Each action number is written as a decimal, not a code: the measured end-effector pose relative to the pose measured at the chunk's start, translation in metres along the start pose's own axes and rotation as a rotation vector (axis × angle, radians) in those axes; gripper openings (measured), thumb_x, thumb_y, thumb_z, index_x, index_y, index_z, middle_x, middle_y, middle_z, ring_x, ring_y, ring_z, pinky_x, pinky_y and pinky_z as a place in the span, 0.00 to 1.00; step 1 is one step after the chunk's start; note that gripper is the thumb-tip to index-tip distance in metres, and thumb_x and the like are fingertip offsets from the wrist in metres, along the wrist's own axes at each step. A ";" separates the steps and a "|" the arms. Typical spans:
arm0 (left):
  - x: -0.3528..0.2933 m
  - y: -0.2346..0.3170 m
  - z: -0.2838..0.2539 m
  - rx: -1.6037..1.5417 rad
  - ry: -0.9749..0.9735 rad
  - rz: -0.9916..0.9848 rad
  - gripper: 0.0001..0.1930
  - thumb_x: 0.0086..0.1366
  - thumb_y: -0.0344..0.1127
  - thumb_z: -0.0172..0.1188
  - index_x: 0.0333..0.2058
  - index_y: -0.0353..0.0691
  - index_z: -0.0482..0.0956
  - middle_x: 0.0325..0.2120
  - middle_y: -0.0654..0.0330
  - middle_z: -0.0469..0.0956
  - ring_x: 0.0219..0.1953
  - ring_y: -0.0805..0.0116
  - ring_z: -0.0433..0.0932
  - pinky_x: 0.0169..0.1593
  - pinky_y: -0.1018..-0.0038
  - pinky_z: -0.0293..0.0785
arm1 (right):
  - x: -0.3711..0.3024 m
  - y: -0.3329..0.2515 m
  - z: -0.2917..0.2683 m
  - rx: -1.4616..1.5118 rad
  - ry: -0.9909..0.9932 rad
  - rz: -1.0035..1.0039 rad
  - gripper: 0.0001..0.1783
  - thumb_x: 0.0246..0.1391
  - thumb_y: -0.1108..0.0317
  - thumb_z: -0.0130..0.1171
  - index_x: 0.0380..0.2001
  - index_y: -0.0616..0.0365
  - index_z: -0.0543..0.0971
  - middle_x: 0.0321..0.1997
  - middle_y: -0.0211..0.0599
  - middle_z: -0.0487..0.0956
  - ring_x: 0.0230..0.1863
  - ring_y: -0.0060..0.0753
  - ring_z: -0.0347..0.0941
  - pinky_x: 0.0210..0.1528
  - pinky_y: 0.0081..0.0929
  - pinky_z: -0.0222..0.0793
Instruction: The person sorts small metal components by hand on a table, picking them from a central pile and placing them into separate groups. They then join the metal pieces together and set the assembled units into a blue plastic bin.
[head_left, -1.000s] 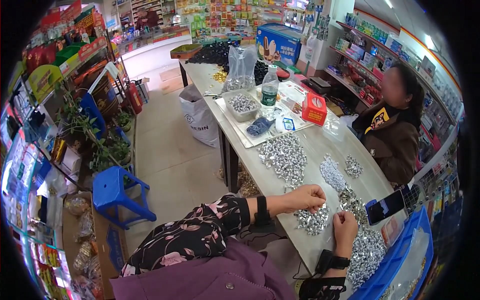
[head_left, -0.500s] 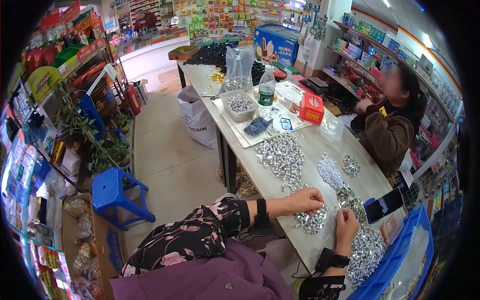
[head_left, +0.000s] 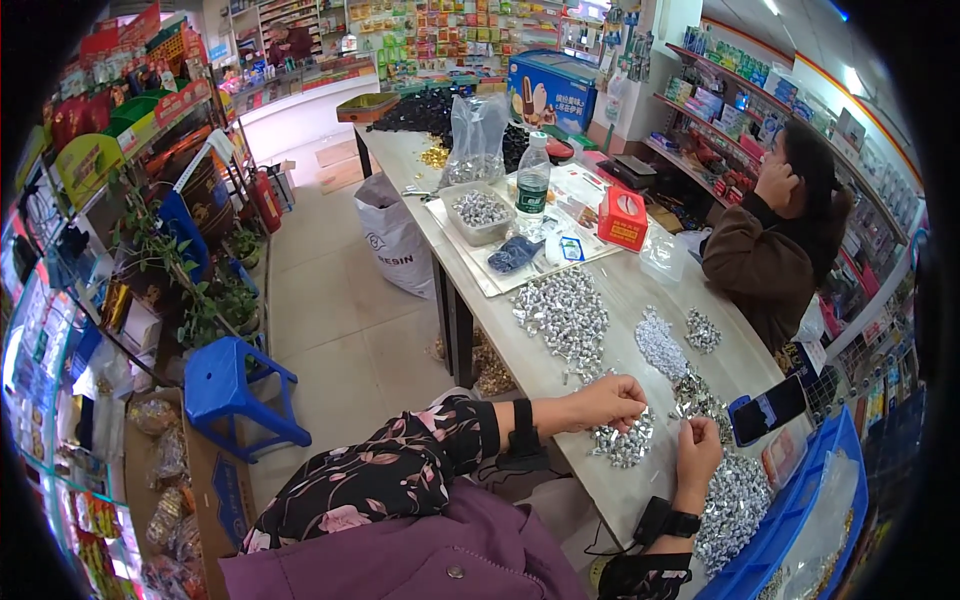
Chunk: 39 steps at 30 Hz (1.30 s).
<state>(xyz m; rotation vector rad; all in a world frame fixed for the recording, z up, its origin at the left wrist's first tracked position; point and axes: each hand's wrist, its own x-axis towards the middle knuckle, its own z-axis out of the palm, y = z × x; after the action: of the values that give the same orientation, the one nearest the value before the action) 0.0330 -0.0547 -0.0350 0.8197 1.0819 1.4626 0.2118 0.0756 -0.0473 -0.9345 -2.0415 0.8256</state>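
Co-worker's hand point(head_left: 776, 187) raised to head point(head_left: 815, 165); left hand point(head_left: 610, 402), right hand point(head_left: 699, 450) both pinched, contents unclear; silvery pieces point(head_left: 622, 447) shiny, heaped

Use the red box point(head_left: 623, 218) as the reference for every position below. Clear bottle point(head_left: 533, 185) with green label: upright, near its left side. Translucent plastic container point(head_left: 662, 257): just beside it, to the right. Blue freezer point(head_left: 553, 90): beyond it, slightly left. Stocked shelves point(head_left: 735, 118): beyond it, to the right. Person in a brown top point(head_left: 768, 262): to its right, one arm raised toward the head. Phone point(head_left: 768, 411): to its right, on the near side. White sack point(head_left: 397, 245): to its left, at a lower level. Blue stool point(head_left: 222, 378): well to its left, on the near side
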 end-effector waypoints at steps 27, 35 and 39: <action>0.001 -0.003 0.019 -0.205 0.063 -0.095 0.06 0.61 0.33 0.53 0.33 0.38 0.70 0.23 0.64 0.73 0.22 0.78 0.73 0.28 0.82 0.74 | -0.028 -0.047 0.016 0.665 -0.300 0.144 0.06 0.48 0.76 0.57 0.32 0.63 0.75 0.30 0.31 0.77 0.33 0.18 0.72 0.35 0.15 0.67; -0.010 0.005 0.022 0.649 0.178 0.372 0.07 0.61 0.31 0.52 0.33 0.34 0.67 0.21 0.59 0.74 0.21 0.75 0.73 0.25 0.79 0.68 | -0.023 -0.044 0.021 0.759 -0.387 0.202 0.09 0.49 0.74 0.57 0.35 0.65 0.73 0.34 0.33 0.77 0.34 0.19 0.72 0.36 0.16 0.68; -0.013 0.012 0.034 0.845 0.107 0.356 0.09 0.59 0.35 0.54 0.33 0.35 0.69 0.21 0.55 0.74 0.21 0.69 0.74 0.26 0.74 0.69 | -0.021 -0.023 0.023 0.706 -0.396 0.151 0.09 0.49 0.73 0.57 0.34 0.63 0.74 0.32 0.31 0.77 0.32 0.18 0.72 0.34 0.15 0.67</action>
<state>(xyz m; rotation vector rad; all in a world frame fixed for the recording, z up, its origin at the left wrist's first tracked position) 0.0621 -0.0610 -0.0115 1.5986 1.7397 1.3214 0.1949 0.0402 -0.0490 -0.5460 -1.7700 1.7762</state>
